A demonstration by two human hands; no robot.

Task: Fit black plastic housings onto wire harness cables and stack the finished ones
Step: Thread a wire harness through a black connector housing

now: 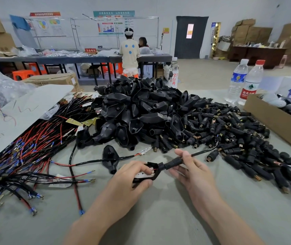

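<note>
White wall [167,7] with posters; dark door [190,38]; long worktable [70,59].

Grey cloth-covered table [158,218]. Centre: heaped pile of black housings [146,112]. Right of it: spread of small black connectors [238,135]. Left: tangled wire harnesses [35,144], partly under a white sheet [26,106]. Right edge: cardboard box [273,124]. Upper right: two water bottles [236,82], upright.

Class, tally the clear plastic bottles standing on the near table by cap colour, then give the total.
Clear plastic bottles with white caps: 2
Clear plastic bottle with a red cap: 1
Total: 3
</note>
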